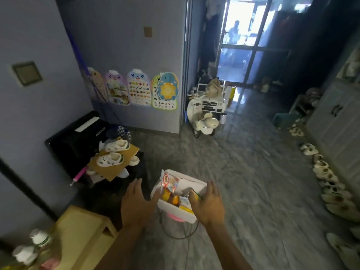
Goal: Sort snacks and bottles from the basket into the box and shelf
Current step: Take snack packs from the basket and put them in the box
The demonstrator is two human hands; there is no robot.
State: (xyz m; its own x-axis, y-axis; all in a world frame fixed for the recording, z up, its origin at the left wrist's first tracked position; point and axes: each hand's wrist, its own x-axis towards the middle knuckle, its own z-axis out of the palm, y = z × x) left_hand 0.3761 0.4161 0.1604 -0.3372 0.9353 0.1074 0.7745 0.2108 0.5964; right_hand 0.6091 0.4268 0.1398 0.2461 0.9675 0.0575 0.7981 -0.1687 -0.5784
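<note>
Obs.: the white box (186, 214) sits on a small pink-topped stool (174, 216) with a wire ring base, on the grey floor (253, 182). It is crammed with snack packets. A red-and-white packet (169, 181) stands tall above the far-left rim, with orange packets (168, 195) and a yellow packet (185, 205) lower down.

Left hand (136, 204): open flat, fingers spread, holding nothing, just beside the box's left wall. Whether the thumb touches the wall cannot be told.

Right hand (210, 205): fingers extended, lying over the right rim and partly covering a green-edged packet (197, 194). No closed grasp is evident.

Two white-capped bottles (40, 239) stand on the wooden shelf (81, 227) at lower left, well apart from the box. The frame is blurred there.

Risks, as judged:
1. The box looks wider than the stool top. Uneven pressure from either hand, or a lift started on one side only, could tip it and spill packets onto the floor.
2. The red-and-white packet rides high and loose, so any tilt or jolt would likely throw it out first.
3. The box walls look smooth. Flat palms without a curled grip may slip under the load.
4. The bottles stand close to the left forearm's line, so a wide elbow swing could topple them off the shelf.
</note>
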